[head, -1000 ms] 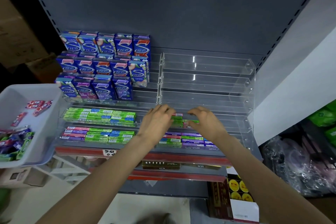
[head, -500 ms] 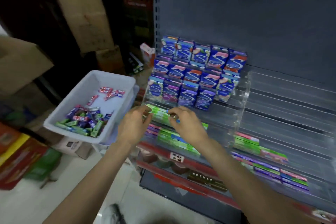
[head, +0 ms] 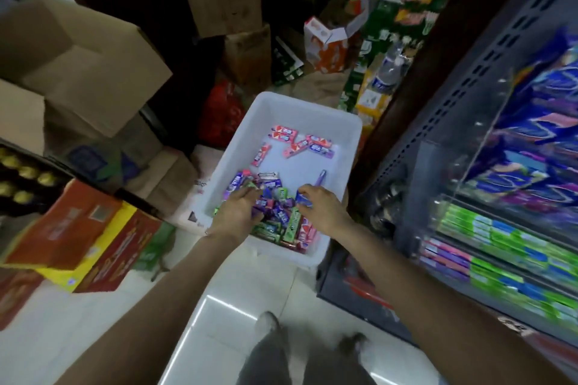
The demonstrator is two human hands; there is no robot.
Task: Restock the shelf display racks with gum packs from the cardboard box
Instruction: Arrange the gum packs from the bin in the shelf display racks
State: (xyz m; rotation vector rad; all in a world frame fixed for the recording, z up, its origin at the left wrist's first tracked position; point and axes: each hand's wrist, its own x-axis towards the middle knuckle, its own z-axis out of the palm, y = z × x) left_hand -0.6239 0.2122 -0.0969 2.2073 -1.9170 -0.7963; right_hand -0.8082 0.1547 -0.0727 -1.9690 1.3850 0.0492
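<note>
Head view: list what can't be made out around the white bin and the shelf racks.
- Gum packs under the left hand: its palm and fingers cover them, so what it grips is hidden.
- Right hand: pinches a blue pack, whose print is too small to read.
- Shelf racks: motion blur smears the pack labels, and the right edge cuts them off.
- White bin: its near wall is hidden behind both forearms.

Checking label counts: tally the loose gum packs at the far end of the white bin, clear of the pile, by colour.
Pink packs: 4
Purple packs: 2
Total: 6
The pile at the near end is too jumbled to count.
</note>
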